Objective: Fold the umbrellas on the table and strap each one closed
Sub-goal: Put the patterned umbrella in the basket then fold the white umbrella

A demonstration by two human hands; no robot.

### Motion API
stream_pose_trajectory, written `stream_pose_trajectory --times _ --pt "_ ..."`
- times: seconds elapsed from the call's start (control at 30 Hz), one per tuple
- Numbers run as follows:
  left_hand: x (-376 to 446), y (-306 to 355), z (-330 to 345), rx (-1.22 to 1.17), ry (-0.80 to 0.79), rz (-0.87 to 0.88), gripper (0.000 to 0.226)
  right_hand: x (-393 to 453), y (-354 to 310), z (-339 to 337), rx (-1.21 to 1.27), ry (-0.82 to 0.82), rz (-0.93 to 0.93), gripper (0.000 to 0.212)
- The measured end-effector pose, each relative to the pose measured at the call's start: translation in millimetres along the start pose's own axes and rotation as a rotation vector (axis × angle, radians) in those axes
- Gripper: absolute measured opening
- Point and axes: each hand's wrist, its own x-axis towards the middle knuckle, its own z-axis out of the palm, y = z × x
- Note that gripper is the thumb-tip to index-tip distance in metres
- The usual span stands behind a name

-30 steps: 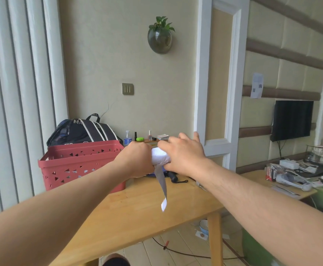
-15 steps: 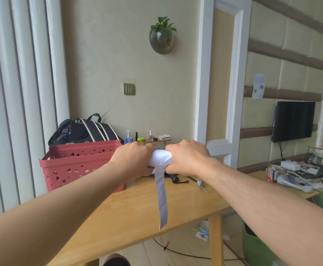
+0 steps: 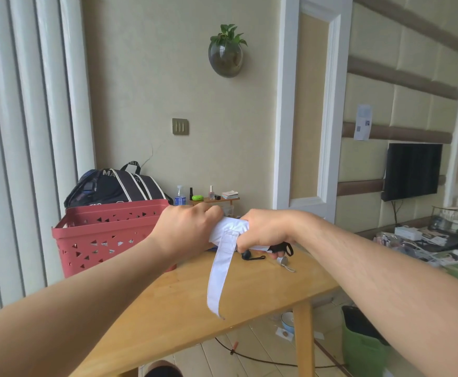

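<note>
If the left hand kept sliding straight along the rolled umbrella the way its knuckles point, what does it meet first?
Probably the right hand: the left hand grips the same white umbrella, with only its short bare middle and hanging strap between. Depth is unclear.

The umbrella [image 3: 229, 229] is held above the bench [image 3: 184, 303], with the left hand [image 3: 187, 229] at its left end and the right hand [image 3: 266, 229] at its right. The strap [image 3: 219, 276] is hung below it. A basket [image 3: 108, 235] is set on the bench's left, with a bag [image 3: 116, 186] behind.
</note>
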Motion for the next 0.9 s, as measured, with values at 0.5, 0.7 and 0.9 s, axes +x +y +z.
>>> stream_pose_trajectory --times 0.5,0.7,0.9 --pt "11.4 9.1 -15.4 -0.223 -0.275 -0.316 0.028 17.6 2.6 8.4 -0.690 0.633 -0.223 0.046" --pt "9.6 6.9 -18.0 -0.215 -0.355 -0.239 0.034 8.2 0.4 8.2 -0.793 0.586 -0.213 0.044" --pt "1.9 7.5 -7.8 -0.032 -0.052 -0.105 0.039 7.7 -8.4 9.1 -0.674 0.526 -0.110 0.034"
